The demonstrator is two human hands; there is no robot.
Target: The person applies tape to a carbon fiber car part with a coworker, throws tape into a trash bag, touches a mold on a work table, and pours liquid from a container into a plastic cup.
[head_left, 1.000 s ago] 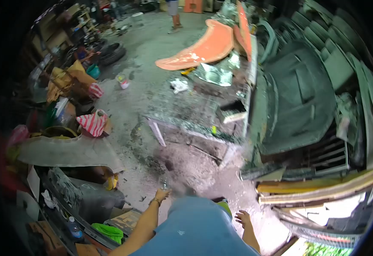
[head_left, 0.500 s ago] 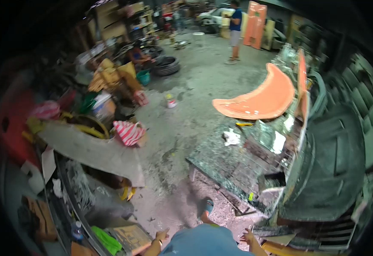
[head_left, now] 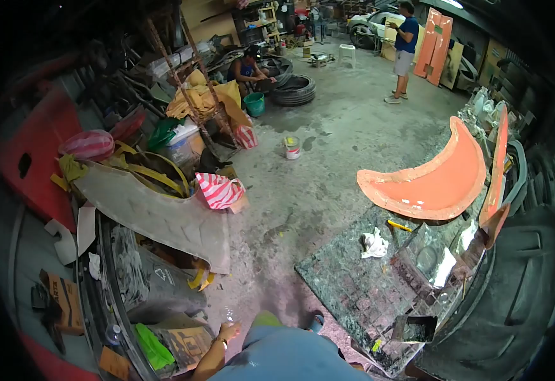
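Observation:
My left hand (head_left: 229, 331), with a band at its wrist, hangs low beside my blue shirt (head_left: 284, 357). Its fingers look loosely apart, and I make out nothing held in them. Nearest to it are a cardboard box (head_left: 188, 343) and a bright green cloth (head_left: 153, 347) at the lower left. A small clear shine shows on the floor just beyond the hand; I cannot tell what it is. Of my right side, only a sliver of skin shows at the bottom edge by the shirt, its fingers hidden. A sandalled foot (head_left: 317, 322) steps on the floor.
On the right, a stained low table (head_left: 334, 260) carries a crumpled white rag (head_left: 374, 244), a dark open tin (head_left: 417, 329) and an orange crescent panel (head_left: 430, 187). A grey panel (head_left: 156, 213) juts in from the left. A paint can (head_left: 292, 148) stands ahead; two people are farther back.
The view has shifted, so the table and orange panel now sit lower and farther right. My right hand, seen with fingers spread before, has dropped almost out of view. My left hand hangs slightly higher.

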